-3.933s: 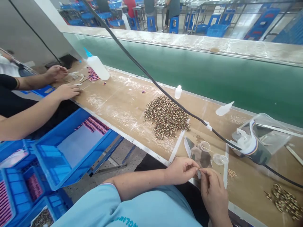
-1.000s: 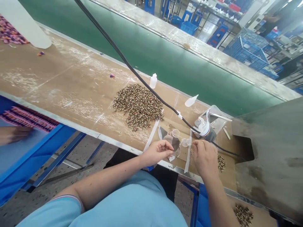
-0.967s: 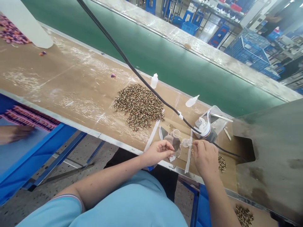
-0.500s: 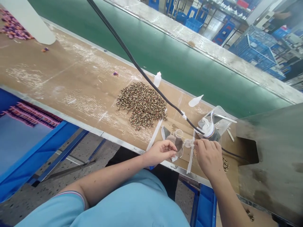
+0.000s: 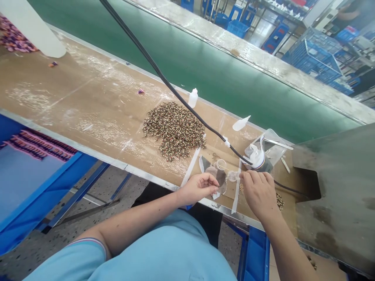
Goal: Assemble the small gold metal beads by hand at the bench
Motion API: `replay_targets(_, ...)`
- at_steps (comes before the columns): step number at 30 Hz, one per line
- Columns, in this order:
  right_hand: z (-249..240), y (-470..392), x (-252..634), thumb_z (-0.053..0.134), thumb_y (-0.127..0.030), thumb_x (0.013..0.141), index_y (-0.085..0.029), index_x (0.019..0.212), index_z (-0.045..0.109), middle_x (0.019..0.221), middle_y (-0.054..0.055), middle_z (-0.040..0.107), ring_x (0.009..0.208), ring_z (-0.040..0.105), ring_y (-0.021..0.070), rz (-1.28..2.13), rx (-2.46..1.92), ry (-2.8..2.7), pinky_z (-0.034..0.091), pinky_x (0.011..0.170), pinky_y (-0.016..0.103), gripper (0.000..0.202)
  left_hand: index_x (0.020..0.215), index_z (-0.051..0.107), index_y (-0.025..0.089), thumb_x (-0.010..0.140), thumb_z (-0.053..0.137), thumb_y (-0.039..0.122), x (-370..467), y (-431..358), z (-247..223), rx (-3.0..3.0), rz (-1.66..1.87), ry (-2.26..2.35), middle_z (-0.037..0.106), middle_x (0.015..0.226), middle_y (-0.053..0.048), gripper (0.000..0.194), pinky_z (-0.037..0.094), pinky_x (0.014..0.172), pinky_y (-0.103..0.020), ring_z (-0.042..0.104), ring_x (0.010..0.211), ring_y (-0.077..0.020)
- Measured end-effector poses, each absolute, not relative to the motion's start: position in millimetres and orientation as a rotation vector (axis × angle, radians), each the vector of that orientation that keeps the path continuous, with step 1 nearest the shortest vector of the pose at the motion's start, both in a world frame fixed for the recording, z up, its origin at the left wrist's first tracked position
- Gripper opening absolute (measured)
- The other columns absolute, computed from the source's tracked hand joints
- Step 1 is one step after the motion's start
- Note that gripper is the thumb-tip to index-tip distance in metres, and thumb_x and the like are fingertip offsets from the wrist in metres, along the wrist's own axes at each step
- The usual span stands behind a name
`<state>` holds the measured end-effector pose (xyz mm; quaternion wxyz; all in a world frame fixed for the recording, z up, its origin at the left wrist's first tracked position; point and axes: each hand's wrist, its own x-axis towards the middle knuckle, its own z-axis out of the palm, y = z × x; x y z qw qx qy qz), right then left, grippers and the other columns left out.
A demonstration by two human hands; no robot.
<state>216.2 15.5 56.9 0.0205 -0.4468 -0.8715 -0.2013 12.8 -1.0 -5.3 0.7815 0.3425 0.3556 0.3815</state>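
My left hand (image 5: 202, 188) is closed at the front edge of the bench, thumb and forefinger pinching a small dark metallic piece (image 5: 217, 186). Fingers bent and together, my right hand (image 5: 259, 191) hovers beside a small clear plastic cup (image 5: 233, 176); anything in its grip is too small or hidden to make out. Between the hands lies a torn grey-brown sheet (image 5: 220, 180), with a clear round cup (image 5: 221, 164) at its upper edge. A large pile of small gold-and-dark pieces (image 5: 175, 130) sits to the upper left of my left hand.
Two white squeeze bottles, one upright (image 5: 193, 98) and one lying down (image 5: 241, 123), are by the bench's back edge. A black cable (image 5: 164, 78) crosses above the bench. At right are a plastic container (image 5: 275, 146) and a metal housing (image 5: 336, 195); a blue tray (image 5: 43, 191) is at left.
Both hands keep nearly the same pose and place. The whole view has shifted very slightly.
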Motion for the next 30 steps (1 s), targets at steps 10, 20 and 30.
replay_targets(10, 58.9, 13.7, 215.5, 0.038, -0.015, 0.091, -0.019, 0.082, 0.056, 0.079, 0.007, 0.059, 0.073, 0.044, 0.0191, -0.511, -1.42, -2.659, 0.03, 0.075, 0.032, 0.02, 0.077, 0.057, 0.013, 0.064, 0.075, 0.035, 12.3, -0.7, -3.6, 0.723, 0.814, 0.788, 0.059, 0.069, 0.0, 0.031, 0.046, 0.062, -0.023, 0.058, 0.065, -0.0107)
replay_targets(20, 53.6, 0.1, 222.5, 0.045, -0.036, 0.089, -0.021, 0.078, 0.054, 0.074, 0.003, 0.058, 0.07, 0.052, 0.0165, 0.219, -1.679, -2.002, 0.037, 0.066, 0.03, 0.021, 0.077, 0.057, 0.014, 0.065, 0.074, 0.037, 11.8, 0.1, -4.2, 0.745, 0.816, 0.785, 0.061, 0.062, 0.001, 0.031, 0.046, 0.066, -0.025, 0.058, 0.062, -0.0107)
replay_targets(30, 33.8, -30.7, 205.3, 0.058, -0.052, 0.077, -0.02, 0.075, 0.054, 0.065, -0.003, 0.049, 0.061, 0.044, 0.0113, 1.059, -1.634, -1.131, 0.039, 0.058, 0.023, 0.032, 0.075, 0.059, 0.014, 0.06, 0.079, 0.036, 12.3, 0.2, 2.5, 0.658, 0.79, 0.807, 0.062, 0.063, 0.001, 0.033, 0.047, 0.063, -0.025, 0.059, 0.06, -0.0105)
